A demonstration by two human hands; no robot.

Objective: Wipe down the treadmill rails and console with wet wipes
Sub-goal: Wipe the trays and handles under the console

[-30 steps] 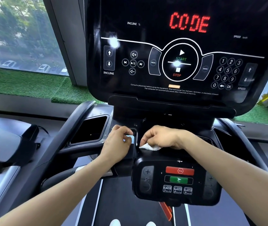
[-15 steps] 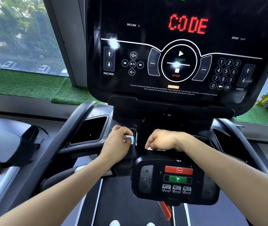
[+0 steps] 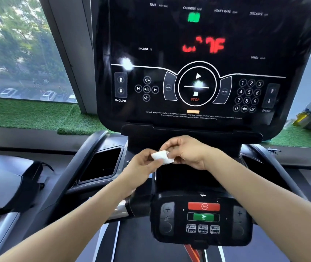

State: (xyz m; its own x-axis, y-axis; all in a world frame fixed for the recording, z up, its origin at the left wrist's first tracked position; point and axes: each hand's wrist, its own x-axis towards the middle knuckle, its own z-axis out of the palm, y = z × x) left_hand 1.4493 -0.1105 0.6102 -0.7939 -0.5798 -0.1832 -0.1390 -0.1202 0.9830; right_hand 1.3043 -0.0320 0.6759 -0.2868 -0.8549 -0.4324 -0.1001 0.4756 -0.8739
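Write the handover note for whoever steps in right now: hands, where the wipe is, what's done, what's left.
Left hand: pinches the left end of the folded wet wipe.
Right hand: pinches the wipe's right end; both hold it in the air below the console, above the lower control pad.
Done: cannot tell from this view which surfaces are already wiped.
Left: wipe is not touching anything, so the console face, the pad and the side rail may all need a pass. Adjust your grip first.

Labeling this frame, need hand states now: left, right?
Left hand: fingers pinch the folded white wipe.
Right hand: fingers pinch the same wipe from the other side.
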